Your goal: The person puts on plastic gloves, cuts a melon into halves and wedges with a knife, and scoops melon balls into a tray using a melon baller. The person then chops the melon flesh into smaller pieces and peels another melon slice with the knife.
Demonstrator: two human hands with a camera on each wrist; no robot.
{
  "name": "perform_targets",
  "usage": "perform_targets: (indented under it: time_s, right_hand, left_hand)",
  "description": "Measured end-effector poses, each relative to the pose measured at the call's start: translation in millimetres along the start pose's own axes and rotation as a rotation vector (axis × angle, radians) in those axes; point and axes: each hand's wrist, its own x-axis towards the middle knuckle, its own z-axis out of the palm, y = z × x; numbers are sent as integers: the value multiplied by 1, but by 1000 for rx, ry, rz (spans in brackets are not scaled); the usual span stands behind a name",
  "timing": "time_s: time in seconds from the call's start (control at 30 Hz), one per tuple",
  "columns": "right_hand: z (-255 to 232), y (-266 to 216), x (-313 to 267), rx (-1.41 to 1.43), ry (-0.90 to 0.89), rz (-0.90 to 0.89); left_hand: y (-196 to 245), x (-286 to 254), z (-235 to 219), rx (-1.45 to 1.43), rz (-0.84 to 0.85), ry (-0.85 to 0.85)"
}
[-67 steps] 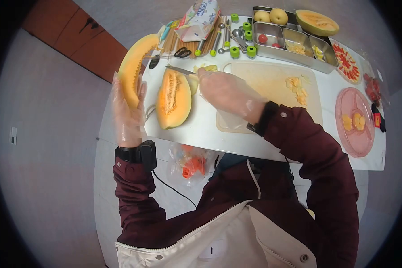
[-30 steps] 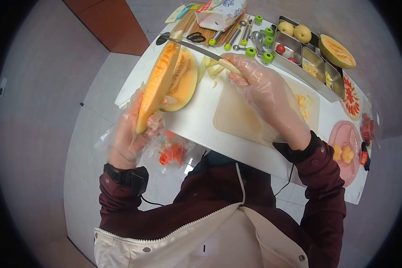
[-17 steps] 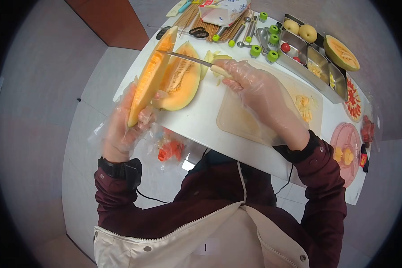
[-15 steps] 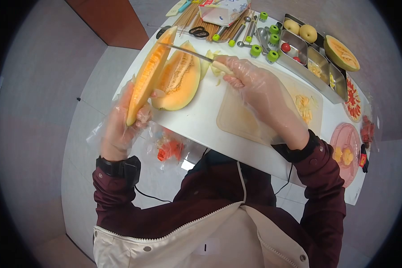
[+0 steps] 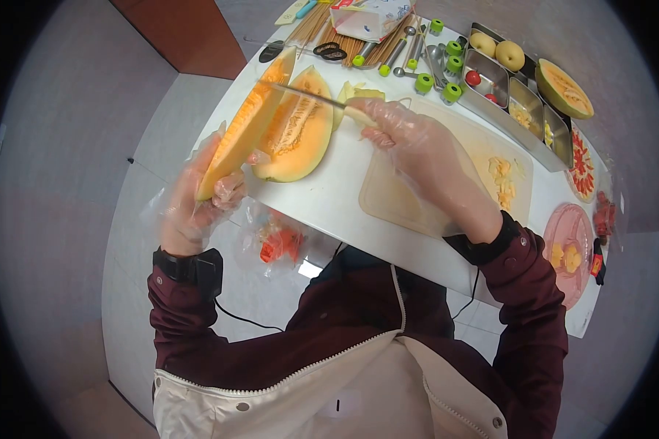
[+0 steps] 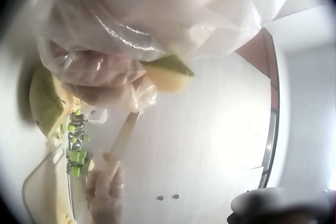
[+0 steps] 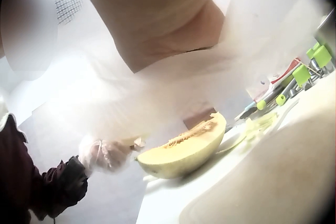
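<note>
My gloved left hand (image 5: 201,190) grips the lower end of a long melon wedge (image 5: 245,135), tilted upright with its orange flesh toward me. In my gloved right hand (image 5: 425,150) is a knife (image 5: 307,95), held by its pale handle. Its blade lies across the upper part of the wedge. Behind the wedge, a larger cut melon piece (image 5: 300,132) with seeds rests on the table. In the left wrist view, the glove covers most of the wedge (image 6: 170,71), and the knife (image 6: 126,134) reaches up toward it. The right wrist view hides the knife behind the glove.
A cutting board (image 5: 395,190) with small fruit pieces lies to the right, and peelings (image 5: 359,94) lie behind the melon. Green-capped cutters (image 5: 425,83), skewers (image 5: 304,33) and a metal tray (image 5: 520,99) line the back. A pink plate (image 5: 567,278) stands at the right.
Between the earlier frames and now, the wedge has turned and tilted in my left hand. The knife has come from above the table to the wedge; lately both hands moved only slightly.
</note>
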Motion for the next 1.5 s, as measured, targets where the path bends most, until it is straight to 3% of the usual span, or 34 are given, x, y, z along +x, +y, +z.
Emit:
perform_targets:
  time_s: [0.1, 0.23, 0.33, 0.4, 0.53, 0.6, 0.7, 0.9, 1.03, 1.23, 1.4, 1.5]
  right_hand:
    - [-12, -6, 7, 3, -42, 133]
    - [-7, -1, 3, 36, -32, 122]
    - [-3, 0, -1, 42, -21, 60]
    - [-5, 0, -2, -11, -42, 57]
    - [-9, 6, 3, 14, -48, 150]
    - [-5, 13, -1, -22, -67, 87]
    - [-7, 1, -3, -21, -161, 121]
    - [-7, 6, 2, 34, -108, 163]
    - [0, 7, 0, 41, -78, 113]
    - [-5, 3, -2, 52, -287, 188]
    - [-3, 7, 0, 62, -134, 129]
    - [-1, 6, -2, 20, -200, 158]
  left_hand:
    - [1, 0, 5, 9, 32, 29]
    - [6, 1, 3, 3, -8, 20]
    - [6, 6, -6, 65, -50, -77]
    - [4, 6, -2, 203, 19, 3]
    - [3, 6, 1, 253, 61, 0]
    - [-1, 2, 13, 311, 200, 81]
    - [2, 6, 2, 348, 185, 19]
    - [9, 15, -14, 465, 116, -57]
    - [8, 16, -1, 414, 138, 49]
    - [13, 26, -3, 449, 136, 23]
    - [13, 23, 14, 594, 286, 78]
    - [14, 25, 15, 627, 314, 90]
